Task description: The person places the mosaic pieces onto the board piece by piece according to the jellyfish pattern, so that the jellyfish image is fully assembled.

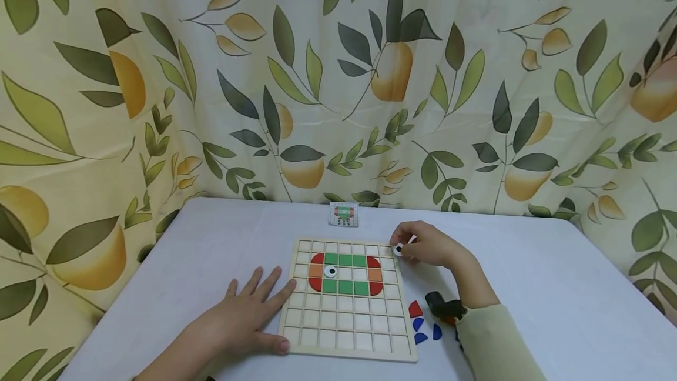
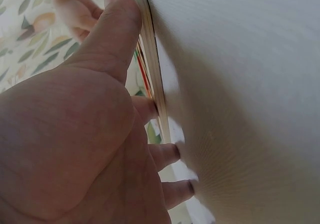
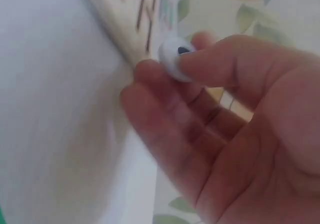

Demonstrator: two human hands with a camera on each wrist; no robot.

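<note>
A pale wooden grid board (image 1: pixel 346 351) lies on the table, with green, red and orange tiles forming a rounded band in its upper half. Inside that band sits one white disc with a black dot (image 1: pixel 330 271), like an eye. My right hand (image 1: pixel 428 246) is at the board's upper right corner, pinching a second eye disc (image 3: pixel 172 59) between thumb and fingers. My left hand (image 1: pixel 243 310) rests flat with fingers spread at the board's left edge, thumb and a fingertip against it. In the left wrist view the thumb (image 2: pixel 112 34) lies along the board's side.
Right of the board lie a red piece (image 1: pixel 415 309) and several blue pieces (image 1: pixel 436 331), some partly hidden by the right sleeve (image 1: pixel 497 340). A small picture card (image 1: pixel 344 214) lies behind the board. A leaf-and-fruit patterned curtain (image 1: pixel 370 134) hangs beyond the white table (image 1: pixel 238 234).
</note>
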